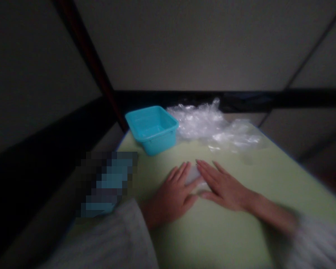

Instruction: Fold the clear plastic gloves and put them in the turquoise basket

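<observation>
My left hand (172, 196) lies palm down on the table, its fingers stretched forward. Opposite it, my right hand (229, 188) is also flat with fingers extended, pointing inward to the left. Between the hands, partly beneath the fingers, is a small whitish, flat thing (193, 175) that looks like thin plastic. Blur and the fingers hide its shape and what it is. Both hands appear to press on it or rest at its edges.
A turquoise plastic basin (162, 144) stands at the back left of the yellow-green table (212, 239). Beside it is a heap of crumpled clear plastic bags (198, 121). A pixelated, bluish object (112, 185) lies at the left edge. Walls surround the table's far end.
</observation>
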A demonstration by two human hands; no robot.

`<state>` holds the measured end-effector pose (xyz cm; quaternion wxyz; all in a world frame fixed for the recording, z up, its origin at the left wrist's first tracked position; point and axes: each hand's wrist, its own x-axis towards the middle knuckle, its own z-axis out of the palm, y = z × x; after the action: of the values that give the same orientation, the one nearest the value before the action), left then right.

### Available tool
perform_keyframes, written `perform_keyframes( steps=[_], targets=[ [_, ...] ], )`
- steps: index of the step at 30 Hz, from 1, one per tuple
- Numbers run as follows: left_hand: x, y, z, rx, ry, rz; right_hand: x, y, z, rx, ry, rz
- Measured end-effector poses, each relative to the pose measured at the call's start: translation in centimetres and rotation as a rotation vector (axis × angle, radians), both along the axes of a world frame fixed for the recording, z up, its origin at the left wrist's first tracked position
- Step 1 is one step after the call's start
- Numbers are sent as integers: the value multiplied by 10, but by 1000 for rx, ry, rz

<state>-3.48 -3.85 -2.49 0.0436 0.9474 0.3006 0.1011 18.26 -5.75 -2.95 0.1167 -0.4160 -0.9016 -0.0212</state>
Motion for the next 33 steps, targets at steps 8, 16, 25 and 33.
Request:
perform_keyframes(
  steps=[8,16,25,33],
  targets=[
    [-9,4,-6,-135,-181,51,9,4,10,-57,37,69],
    [-8,9,-9,-222,-364,211,12,7,20,280,-27,223],
    [-7,8,-5,-101,-333,177,3,7,19,186,119,200],
    [-3,3,5,-210,-477,243,-7,-5,32,-349,758,-50]
  ],
)
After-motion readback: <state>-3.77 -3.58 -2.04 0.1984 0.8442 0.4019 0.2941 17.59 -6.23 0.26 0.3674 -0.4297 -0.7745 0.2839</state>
